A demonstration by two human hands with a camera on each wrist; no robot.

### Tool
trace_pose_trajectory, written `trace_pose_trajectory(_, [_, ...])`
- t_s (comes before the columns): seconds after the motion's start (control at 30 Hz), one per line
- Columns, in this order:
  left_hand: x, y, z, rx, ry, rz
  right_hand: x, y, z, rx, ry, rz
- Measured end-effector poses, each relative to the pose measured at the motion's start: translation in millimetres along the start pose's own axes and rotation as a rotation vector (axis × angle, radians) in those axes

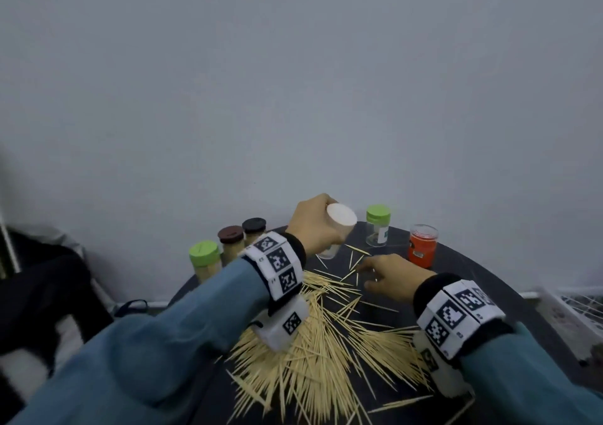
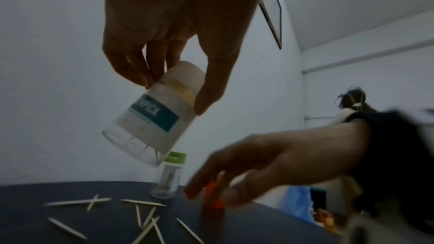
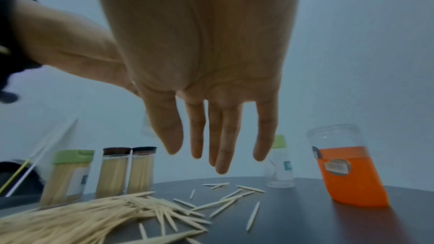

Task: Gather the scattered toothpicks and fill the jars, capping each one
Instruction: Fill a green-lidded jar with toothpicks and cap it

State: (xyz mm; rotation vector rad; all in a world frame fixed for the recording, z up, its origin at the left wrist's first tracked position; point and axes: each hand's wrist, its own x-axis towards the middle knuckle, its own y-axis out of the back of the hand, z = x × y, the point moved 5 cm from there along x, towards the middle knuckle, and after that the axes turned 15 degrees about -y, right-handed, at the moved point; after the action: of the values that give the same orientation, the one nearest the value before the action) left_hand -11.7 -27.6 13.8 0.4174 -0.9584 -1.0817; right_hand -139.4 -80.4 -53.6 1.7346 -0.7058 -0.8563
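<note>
My left hand [image 1: 313,225] holds a clear, nearly empty jar with a white cap [image 1: 339,225] tilted above the far side of the black round table [image 1: 473,277]. In the left wrist view its fingers and thumb pinch the jar [image 2: 150,120] near the cap. My right hand [image 1: 367,276] hovers open over a few loose toothpicks, fingers [image 3: 220,155] straight and holding nothing. A big pile of toothpicks [image 1: 319,343] lies near me between both wrists.
Three full capped jars stand at the far left: green [image 1: 204,255], brown [image 1: 231,235], black [image 1: 254,225]. A nearly empty green-capped jar [image 1: 378,225] and an orange jar [image 1: 422,245] stand far right. A wire rack [image 1: 571,310] is beside the table.
</note>
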Motion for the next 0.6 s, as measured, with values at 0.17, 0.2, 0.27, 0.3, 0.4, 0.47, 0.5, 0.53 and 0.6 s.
trace_pose_trajectory(0.17, [-52.6,1.9,4.1,-0.127,-0.002,0.029,-11.3,5.1,-11.7,0.21,0.074,0.122])
trace_pose_trajectory(0.2, [-61.1,2.1,3.6,-0.126,-0.003,0.032,-13.9,6.0,-13.5,0.294,0.093,0.128])
trace_pose_trajectory(0.27, [-76.0,1.7,1.9,-0.115,-0.009,0.037,-22.1,9.2,-19.6,0.509,0.143,0.122])
trace_pose_trajectory(0.3, [-82.6,1.9,1.5,-0.111,-0.015,0.043,-27.3,11.3,-24.2,0.621,0.167,0.099])
trace_pose_trajectory(0.4, [-98.4,0.2,1.0,-0.133,-0.018,0.057,-37.6,14.8,-35.8,0.756,0.22,-0.004])
trace_pose_trajectory(0.47, [-105.2,0.0,-0.3,-0.172,-0.004,0.081,-42.2,13.1,-43.1,0.697,0.28,-0.051])
trace_pose_trajectory(0.5, [-107.6,0.3,-1.2,-0.202,0.009,0.093,-43.2,12.4,-45.2,0.661,0.301,-0.042])
trace_pose_trajectory(0.53, [-109.3,0.4,-2.0,-0.231,0.021,0.1,-43.5,12.5,-46.0,0.64,0.312,-0.019])
trace_pose_trajectory(0.6, [-110.7,1.7,-4.5,-0.253,0.032,0.12,-43.5,12.6,-46.6,0.632,0.327,0.016])
